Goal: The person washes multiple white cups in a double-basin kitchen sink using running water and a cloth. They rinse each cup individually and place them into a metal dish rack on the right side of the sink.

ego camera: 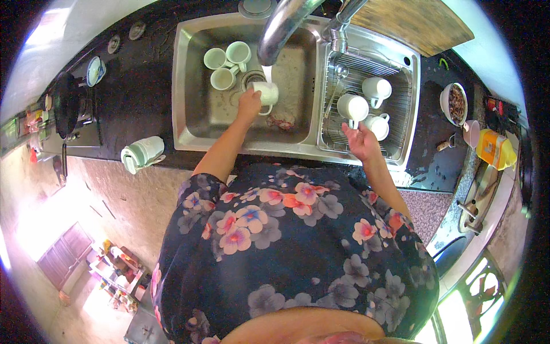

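Observation:
My left hand (250,105) grips a white mug (267,94) on its side under water running from the faucet (275,38), inside the large steel sink basin (292,56). Up and to the left of it, three pale mugs (223,79) stand together on the basin floor. My right hand (363,142) is at the smaller basin, fingers around the handle of a white mug (352,106) on the wire rack (335,137). Two more white mugs (377,89) sit beside it there. A crumpled scrubber or cloth (281,120) lies in the large basin, below the left mug.
A metal ladle (335,90) lies in the rack. Left on the black counter stand a green-and-white lidded jug (142,154) and a bowl (96,71). On the right are a filled bowl (453,104), a peeler-like tool (446,142) and a yellow container (496,149). A wooden board (412,21) leans behind.

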Demonstrator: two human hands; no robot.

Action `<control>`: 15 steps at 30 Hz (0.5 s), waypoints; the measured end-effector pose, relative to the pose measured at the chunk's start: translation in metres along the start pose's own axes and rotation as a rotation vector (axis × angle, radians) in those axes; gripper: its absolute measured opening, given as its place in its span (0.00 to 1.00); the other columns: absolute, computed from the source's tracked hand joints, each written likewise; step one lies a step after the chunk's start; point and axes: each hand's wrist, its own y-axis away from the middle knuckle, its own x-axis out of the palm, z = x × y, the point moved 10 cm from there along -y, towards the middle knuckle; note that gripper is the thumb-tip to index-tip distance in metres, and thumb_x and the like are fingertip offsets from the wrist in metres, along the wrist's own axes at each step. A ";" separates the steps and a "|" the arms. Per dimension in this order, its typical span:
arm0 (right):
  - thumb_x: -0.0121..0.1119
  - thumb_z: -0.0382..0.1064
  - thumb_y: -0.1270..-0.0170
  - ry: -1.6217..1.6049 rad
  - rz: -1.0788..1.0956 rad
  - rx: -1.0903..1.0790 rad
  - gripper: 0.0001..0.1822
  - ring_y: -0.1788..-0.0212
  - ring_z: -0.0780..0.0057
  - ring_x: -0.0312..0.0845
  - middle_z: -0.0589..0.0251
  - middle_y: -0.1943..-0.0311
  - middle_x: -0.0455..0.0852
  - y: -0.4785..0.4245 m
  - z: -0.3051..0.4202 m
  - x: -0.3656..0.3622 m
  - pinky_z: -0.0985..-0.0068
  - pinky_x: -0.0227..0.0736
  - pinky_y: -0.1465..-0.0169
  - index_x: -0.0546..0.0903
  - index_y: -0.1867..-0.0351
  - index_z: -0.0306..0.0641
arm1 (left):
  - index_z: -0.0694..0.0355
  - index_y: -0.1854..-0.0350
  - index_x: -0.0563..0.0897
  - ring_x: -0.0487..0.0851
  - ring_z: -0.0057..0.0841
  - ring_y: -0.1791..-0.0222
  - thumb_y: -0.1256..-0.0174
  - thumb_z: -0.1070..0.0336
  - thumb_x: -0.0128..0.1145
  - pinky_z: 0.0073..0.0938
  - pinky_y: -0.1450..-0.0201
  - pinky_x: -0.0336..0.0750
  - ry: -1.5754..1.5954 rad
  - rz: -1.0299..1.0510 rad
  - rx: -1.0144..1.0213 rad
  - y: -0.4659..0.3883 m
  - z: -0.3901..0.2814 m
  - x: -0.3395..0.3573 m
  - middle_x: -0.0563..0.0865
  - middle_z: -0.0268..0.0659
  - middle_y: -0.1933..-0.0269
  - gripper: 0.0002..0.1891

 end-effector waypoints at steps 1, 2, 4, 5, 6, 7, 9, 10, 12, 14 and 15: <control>0.47 0.45 0.29 0.074 -0.015 0.003 0.22 0.70 0.72 0.80 0.41 0.56 0.81 0.005 -0.003 0.002 0.76 0.80 0.70 0.69 0.43 0.28 | 0.69 0.62 0.80 0.80 0.52 0.60 0.36 0.58 0.50 0.43 0.57 0.73 -0.130 0.009 0.088 0.015 -0.043 -0.012 0.83 0.55 0.63 0.16; 0.49 0.43 0.30 0.303 0.107 -0.052 0.22 0.71 0.73 0.79 0.43 0.56 0.81 0.015 -0.006 0.026 0.77 0.80 0.68 0.69 0.42 0.27 | 0.68 0.63 0.80 0.79 0.56 0.61 0.36 0.56 0.49 0.47 0.57 0.72 -0.039 0.005 0.239 0.016 -0.054 -0.010 0.82 0.56 0.63 0.17; 0.53 0.41 0.32 0.745 0.350 -0.189 0.23 0.74 0.76 0.78 0.48 0.56 0.81 0.041 -0.026 0.074 0.79 0.78 0.66 0.69 0.42 0.27 | 0.68 0.61 0.80 0.82 0.50 0.62 0.33 0.55 0.49 0.43 0.59 0.75 -0.153 0.073 0.252 0.022 -0.095 -0.013 0.83 0.54 0.61 0.18; 0.55 0.41 0.34 1.047 0.342 -0.335 0.24 0.71 0.72 0.79 0.48 0.53 0.80 0.037 -0.029 0.086 0.77 0.78 0.65 0.69 0.41 0.29 | 0.68 0.60 0.80 0.83 0.47 0.62 0.32 0.55 0.48 0.40 0.60 0.76 -0.211 0.104 0.262 0.024 -0.112 -0.015 0.83 0.53 0.60 0.18; 0.56 0.41 0.35 1.370 0.341 -0.470 0.26 0.69 0.69 0.81 0.48 0.51 0.79 0.031 -0.037 0.106 0.75 0.78 0.64 0.68 0.39 0.31 | 0.70 0.59 0.79 0.85 0.44 0.61 0.32 0.56 0.49 0.42 0.68 0.82 0.052 0.254 0.026 0.002 -0.064 0.009 0.82 0.53 0.58 0.18; 0.58 0.42 0.36 1.672 0.315 -0.632 0.27 0.66 0.66 0.82 0.48 0.48 0.78 0.028 -0.044 0.124 0.73 0.79 0.62 0.68 0.38 0.33 | 0.70 0.58 0.79 0.85 0.44 0.61 0.33 0.56 0.49 0.43 0.70 0.83 0.294 0.275 -0.134 0.003 -0.060 0.011 0.82 0.52 0.58 0.18; 0.62 0.47 0.41 2.001 0.406 -1.390 0.35 0.55 0.53 0.80 0.45 0.41 0.71 0.068 -0.075 0.186 0.65 0.78 0.58 0.63 0.32 0.48 | 0.69 0.55 0.78 0.85 0.44 0.61 0.33 0.57 0.49 0.45 0.74 0.85 0.771 0.312 -0.454 0.015 -0.067 0.017 0.81 0.51 0.57 0.17; 0.64 0.48 0.43 2.105 0.367 -1.452 0.38 0.53 0.51 0.78 0.45 0.39 0.69 0.070 -0.090 0.201 0.62 0.77 0.56 0.61 0.32 0.53 | 0.64 0.51 0.77 0.84 0.47 0.61 0.33 0.58 0.49 0.52 0.72 0.85 0.918 0.227 -0.661 0.016 -0.051 0.021 0.82 0.49 0.56 0.16; 0.66 0.51 0.47 2.303 0.258 -1.568 0.44 0.48 0.46 0.75 0.46 0.37 0.65 0.070 -0.107 0.225 0.58 0.76 0.54 0.56 0.30 0.64 | 0.62 0.51 0.77 0.85 0.44 0.62 0.33 0.58 0.49 0.48 0.72 0.86 0.880 0.285 -0.724 0.019 -0.052 0.027 0.82 0.48 0.55 0.15; 0.67 0.53 0.49 2.356 0.248 -1.428 0.46 0.48 0.46 0.76 0.48 0.37 0.66 0.055 -0.105 0.233 0.58 0.76 0.53 0.54 0.30 0.67 | 0.60 0.50 0.77 0.85 0.41 0.62 0.32 0.58 0.48 0.44 0.72 0.86 0.862 0.315 -0.746 0.022 -0.053 0.026 0.83 0.46 0.55 0.15; 0.67 0.54 0.50 2.380 0.247 -1.353 0.47 0.48 0.46 0.76 0.49 0.38 0.67 0.049 -0.104 0.236 0.58 0.76 0.52 0.53 0.29 0.69 | 0.59 0.50 0.77 0.85 0.40 0.62 0.32 0.57 0.48 0.42 0.73 0.86 0.864 0.314 -0.737 0.024 -0.052 0.023 0.83 0.44 0.55 0.15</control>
